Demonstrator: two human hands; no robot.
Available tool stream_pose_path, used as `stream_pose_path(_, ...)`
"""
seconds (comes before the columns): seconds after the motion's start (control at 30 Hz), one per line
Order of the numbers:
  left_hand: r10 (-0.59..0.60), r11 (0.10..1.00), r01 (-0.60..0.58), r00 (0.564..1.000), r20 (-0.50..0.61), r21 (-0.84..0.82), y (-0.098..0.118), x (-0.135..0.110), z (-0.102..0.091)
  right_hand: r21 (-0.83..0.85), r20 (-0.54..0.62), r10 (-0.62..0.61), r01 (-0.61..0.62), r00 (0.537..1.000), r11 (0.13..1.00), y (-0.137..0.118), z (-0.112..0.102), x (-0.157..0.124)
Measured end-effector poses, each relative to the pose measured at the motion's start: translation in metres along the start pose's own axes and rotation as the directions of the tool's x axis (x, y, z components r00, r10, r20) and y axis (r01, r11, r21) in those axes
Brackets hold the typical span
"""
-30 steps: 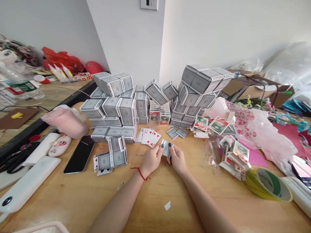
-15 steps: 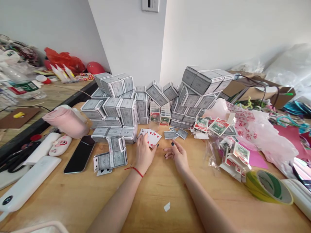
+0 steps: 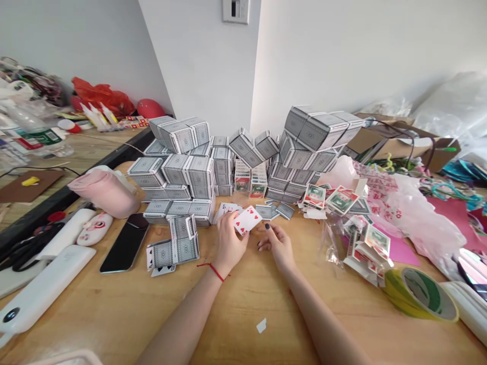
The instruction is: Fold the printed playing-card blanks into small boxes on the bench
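My left hand (image 3: 230, 243), with a red string on its wrist, grips a heart-suit playing card (image 3: 248, 220) that is tilted with its face toward me. Behind that hand, more face-up cards (image 3: 224, 208) lie on the table, partly covered. To the right, my right hand (image 3: 277, 244) hovers close to the held card with loosely curled fingers apart and nothing between them. Just beyond it lie several small folded cards (image 3: 279, 209), grey backs up. Grey blocks made of folded cards (image 3: 188, 170) are stacked along the back, and a few joined cards (image 3: 178, 243) rest left of my left hand.
A black phone (image 3: 125, 242), a pink rolled bundle (image 3: 104, 192) and a white device (image 3: 47, 289) occupy the left. Opened card boxes (image 3: 369, 248), yellow-green tape (image 3: 420, 294) and plastic bags (image 3: 395, 197) crowd the right. A paper scrap (image 3: 261, 325) lies in front.
My left hand has lifted the heart card off the other face-up cards and moved it slightly right, toward my right hand. My right hand's thumb and fingers have shifted slightly.
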State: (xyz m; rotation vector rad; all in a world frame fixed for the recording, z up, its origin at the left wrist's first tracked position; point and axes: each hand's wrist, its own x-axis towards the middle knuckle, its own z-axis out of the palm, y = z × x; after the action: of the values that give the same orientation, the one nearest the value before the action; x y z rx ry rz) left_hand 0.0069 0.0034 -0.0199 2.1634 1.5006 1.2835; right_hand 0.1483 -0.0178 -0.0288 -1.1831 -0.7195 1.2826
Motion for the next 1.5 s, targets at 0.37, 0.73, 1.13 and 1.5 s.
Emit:
stream_pose_path(0.37,0.011,0.99,-0.028,0.993,0.119,0.137,-0.011,-0.006,0.011,0.057,-0.14,-0.036,0.045,0.99,0.997,0.006,-0.013,0.008)
stream_pose_path(0.73,-0.016,0.986,0.003,0.997,0.076,0.168,-0.019,-0.007,0.016,0.081,-0.161,-0.029,0.043,0.987,0.996,0.007,-0.012,0.009)
stream_pose_path(1.13,-0.064,0.995,0.064,0.998,-0.002,0.072,-0.02,-0.005,0.012,0.076,-0.106,-0.033,0.042,0.994,0.996,0.008,-0.009,0.008)
stream_pose_path(1.5,0.284,0.955,-0.292,0.951,0.118,0.049,0.006,-0.009,0.004,0.293,0.238,0.069,-0.139,0.969,0.946,0.002,0.005,-0.001)
